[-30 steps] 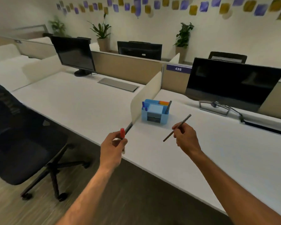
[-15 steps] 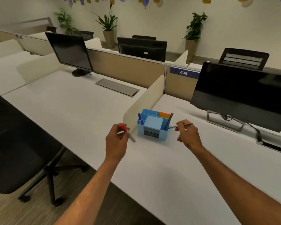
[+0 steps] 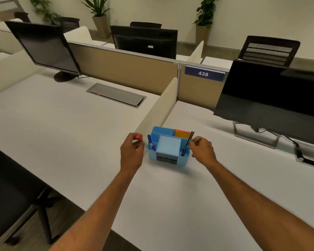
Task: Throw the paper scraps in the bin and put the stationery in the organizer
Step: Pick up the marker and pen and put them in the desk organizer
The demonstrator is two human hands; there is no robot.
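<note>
A light blue plastic organizer (image 3: 168,151) stands near the centre of the frame on a smooth white desk (image 3: 65,127), its boxy body split into open compartments with a small dark drawer face low on its front. A pale blue square block fills its middle, orange sheets (image 3: 182,133) stand at the back right, a blue pen (image 3: 150,142) leans in the left slot, and thin dark sticks (image 3: 187,144) lean in the right one.

The left hand (image 3: 131,153) is just left of the organizer, fingers curled tight around a red-capped marker (image 3: 138,137) — only the red tip shows above the knuckles. The right hand (image 3: 203,150) is just right of the organizer, fingers pinched on a slim dark pencil (image 3: 196,140) whose end pokes up beside the box's right rim.

A cream divider panel (image 3: 159,109) with a rounded top edge runs from behind the organizer toward the tan partition in the upper middle. Below the hands the desk is bare up to its front edge. A black monitor (image 3: 272,98) on a metal stand fills the right side; a dark office chair (image 3: 9,192) sits at lower left.
</note>
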